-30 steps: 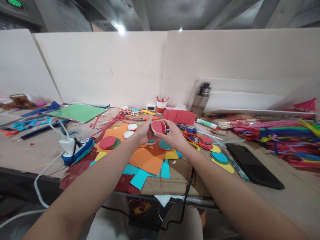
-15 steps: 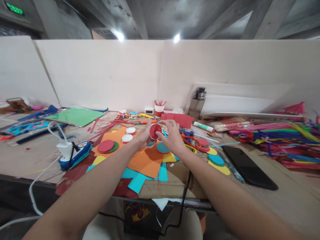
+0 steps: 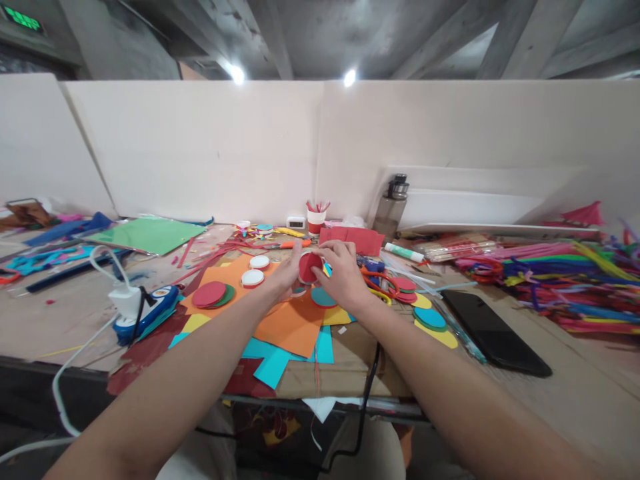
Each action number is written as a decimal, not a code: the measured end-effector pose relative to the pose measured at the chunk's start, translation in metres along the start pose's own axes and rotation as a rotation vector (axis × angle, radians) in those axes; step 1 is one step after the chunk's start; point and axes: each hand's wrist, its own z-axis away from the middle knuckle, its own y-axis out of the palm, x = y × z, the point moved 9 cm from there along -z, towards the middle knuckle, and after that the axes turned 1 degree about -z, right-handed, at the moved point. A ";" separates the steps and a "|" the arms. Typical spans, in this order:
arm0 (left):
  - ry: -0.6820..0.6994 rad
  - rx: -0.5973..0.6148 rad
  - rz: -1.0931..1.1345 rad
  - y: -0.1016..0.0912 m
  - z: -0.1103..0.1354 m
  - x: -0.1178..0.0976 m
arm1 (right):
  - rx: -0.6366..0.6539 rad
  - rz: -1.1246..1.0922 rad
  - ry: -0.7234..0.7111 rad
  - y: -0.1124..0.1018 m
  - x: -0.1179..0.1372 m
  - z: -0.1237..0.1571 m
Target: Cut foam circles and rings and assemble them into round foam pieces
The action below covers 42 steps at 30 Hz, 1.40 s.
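Note:
Between my two hands, above the coloured paper, is a small round red piece with a pale rim [image 3: 311, 268]. My left hand [image 3: 290, 272] is closed around its left side. My right hand [image 3: 343, 270] pinches its right edge, fingers on top and thumb against the red face. Beneath them lie sheets of orange paper [image 3: 295, 327] and blue paper [image 3: 273, 371]. Two white-topped round pieces with red sides [image 3: 253, 278] sit left of my hands, close to a red paper disc [image 3: 209, 295] on a green one. A blue disc [image 3: 324, 297] lies under my right hand.
To the right are stacked blue discs [image 3: 430, 318], a black phone [image 3: 495, 333], scissors [image 3: 383, 285] and bundled pipe cleaners [image 3: 575, 273]. A glue stick [image 3: 404, 252] and a bottle [image 3: 390, 210] stand or lie behind. At left is a blue power strip [image 3: 150, 313] with cables.
The red face of the round piece now looks evenly covered, where a darker patch showed before. My hands stay in nearly the same place; the whole view has shifted slightly.

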 end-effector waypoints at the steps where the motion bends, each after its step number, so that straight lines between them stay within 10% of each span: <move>1: 0.000 -0.001 -0.003 0.000 0.000 0.000 | -0.003 -0.007 0.001 0.000 0.000 0.000; 25: 0.006 0.048 0.235 -0.003 -0.005 -0.008 | 0.018 0.007 -0.004 -0.003 0.005 -0.002; 42: 0.076 0.050 -0.028 -0.002 -0.003 -0.005 | 0.230 0.196 -0.117 0.011 0.018 0.001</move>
